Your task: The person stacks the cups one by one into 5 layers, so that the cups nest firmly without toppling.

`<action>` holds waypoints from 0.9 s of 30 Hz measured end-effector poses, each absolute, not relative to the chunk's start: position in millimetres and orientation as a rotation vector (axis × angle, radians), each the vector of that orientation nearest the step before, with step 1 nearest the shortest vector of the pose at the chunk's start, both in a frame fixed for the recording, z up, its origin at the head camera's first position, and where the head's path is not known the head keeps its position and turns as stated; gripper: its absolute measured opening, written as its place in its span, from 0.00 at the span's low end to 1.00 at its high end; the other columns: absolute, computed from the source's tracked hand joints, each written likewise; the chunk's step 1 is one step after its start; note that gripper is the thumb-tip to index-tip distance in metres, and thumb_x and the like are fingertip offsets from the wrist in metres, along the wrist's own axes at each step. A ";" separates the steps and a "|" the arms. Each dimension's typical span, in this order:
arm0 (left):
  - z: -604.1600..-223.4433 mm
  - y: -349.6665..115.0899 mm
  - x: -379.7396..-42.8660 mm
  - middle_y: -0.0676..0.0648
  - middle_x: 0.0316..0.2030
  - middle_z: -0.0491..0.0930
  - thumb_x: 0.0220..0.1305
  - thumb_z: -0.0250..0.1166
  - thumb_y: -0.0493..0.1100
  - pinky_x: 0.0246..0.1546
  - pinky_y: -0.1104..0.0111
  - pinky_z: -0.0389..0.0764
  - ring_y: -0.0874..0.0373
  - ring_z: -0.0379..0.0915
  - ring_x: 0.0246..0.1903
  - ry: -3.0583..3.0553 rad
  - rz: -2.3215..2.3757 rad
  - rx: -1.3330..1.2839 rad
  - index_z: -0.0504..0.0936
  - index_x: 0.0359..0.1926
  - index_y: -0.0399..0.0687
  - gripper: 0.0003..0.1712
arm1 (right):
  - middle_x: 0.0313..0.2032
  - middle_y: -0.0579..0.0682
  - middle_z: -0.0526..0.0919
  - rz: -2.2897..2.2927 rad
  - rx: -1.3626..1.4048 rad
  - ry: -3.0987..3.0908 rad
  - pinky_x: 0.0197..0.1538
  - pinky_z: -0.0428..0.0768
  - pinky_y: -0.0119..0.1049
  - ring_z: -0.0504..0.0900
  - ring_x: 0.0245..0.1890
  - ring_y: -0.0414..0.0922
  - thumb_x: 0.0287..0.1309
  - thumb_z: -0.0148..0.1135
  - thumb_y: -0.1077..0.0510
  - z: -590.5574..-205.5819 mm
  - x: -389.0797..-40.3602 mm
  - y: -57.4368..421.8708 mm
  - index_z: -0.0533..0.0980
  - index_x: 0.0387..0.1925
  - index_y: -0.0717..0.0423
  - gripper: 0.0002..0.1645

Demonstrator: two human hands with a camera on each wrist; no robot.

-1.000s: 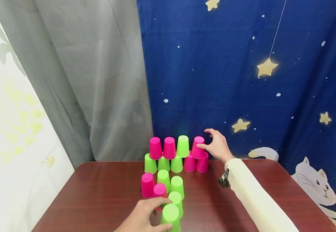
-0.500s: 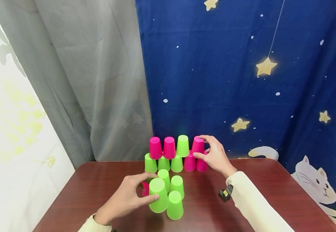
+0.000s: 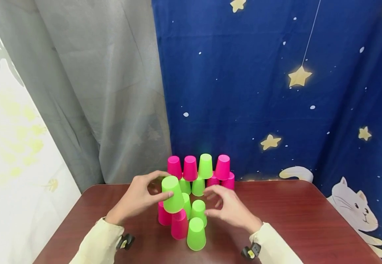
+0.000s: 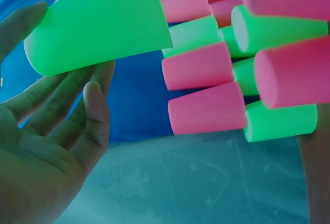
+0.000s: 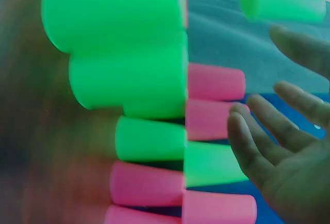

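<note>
My left hand (image 3: 138, 198) pinches an upside-down green cup (image 3: 173, 195) between thumb and fingers, holding it in the air above the front cups. In the left wrist view that green cup (image 4: 98, 28) hangs clear of the pink and green ones. Below it on the table stand a pink cup (image 3: 179, 226) and another pink cup (image 3: 164, 215), partly covered. Beside them are a green cup (image 3: 196, 235) nearest me and a green cup (image 3: 199, 212) behind it. My right hand (image 3: 228, 209) hovers just right of these, fingers loosely bent, holding nothing.
Along the table's (image 3: 276, 212) back stands a two-tier row of upside-down cups; its top tier has a green cup (image 3: 205, 167) among pink ones, the rightmost a pink cup (image 3: 223, 167). A grey curtain (image 3: 131, 110) and a blue star-printed curtain (image 3: 237, 91) hang behind.
My left hand has lifted the green cup from the front and carried it up and away over the pink cups. My right hand has left the rightmost top pink cup and come down toward me.
</note>
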State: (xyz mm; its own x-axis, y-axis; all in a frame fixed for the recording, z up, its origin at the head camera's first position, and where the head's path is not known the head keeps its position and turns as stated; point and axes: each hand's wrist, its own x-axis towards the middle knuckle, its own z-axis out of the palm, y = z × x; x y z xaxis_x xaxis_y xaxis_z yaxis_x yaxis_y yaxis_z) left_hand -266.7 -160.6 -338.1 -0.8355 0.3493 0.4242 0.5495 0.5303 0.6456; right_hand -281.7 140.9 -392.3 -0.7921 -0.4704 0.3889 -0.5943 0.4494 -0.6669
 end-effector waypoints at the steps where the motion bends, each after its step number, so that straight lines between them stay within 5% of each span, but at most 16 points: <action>1: -334.9 -160.0 -269.6 0.58 0.37 0.87 0.55 0.76 0.54 0.35 0.71 0.85 0.66 0.84 0.31 -2.528 -1.195 -0.743 0.81 0.53 0.63 0.24 | 0.47 0.50 0.86 1.263 0.974 -2.560 0.38 0.85 0.32 0.85 0.42 0.48 0.47 0.79 0.59 -396.7 -279.3 139.1 0.78 0.55 0.52 0.31; 11: -309.2 -148.2 -301.0 0.56 0.42 0.87 0.57 0.75 0.55 0.35 0.69 0.83 0.64 0.82 0.36 -2.487 -0.993 -0.652 0.81 0.55 0.60 0.25 | 0.45 0.49 0.85 1.207 1.117 -2.581 0.34 0.82 0.27 0.79 0.32 0.29 0.48 0.79 0.55 -429.0 -265.9 122.7 0.78 0.51 0.54 0.28; 16: -299.3 -144.6 -313.3 0.50 0.42 0.88 0.58 0.74 0.55 0.35 0.68 0.83 0.61 0.83 0.32 -2.470 -1.023 -0.592 0.81 0.56 0.54 0.26 | 0.42 0.45 0.84 1.248 1.105 -2.587 0.34 0.83 0.29 0.81 0.34 0.31 0.48 0.79 0.57 -439.0 -262.3 117.2 0.80 0.49 0.55 0.26; 27: -295.3 -129.5 -356.5 0.42 0.53 0.84 0.65 0.68 0.52 0.54 0.52 0.82 0.47 0.82 0.51 -2.475 -1.110 -0.417 0.75 0.63 0.46 0.30 | 0.40 0.44 0.85 1.292 1.001 -2.597 0.32 0.82 0.30 0.77 0.23 0.27 0.51 0.77 0.53 -451.1 -257.3 116.2 0.81 0.51 0.54 0.25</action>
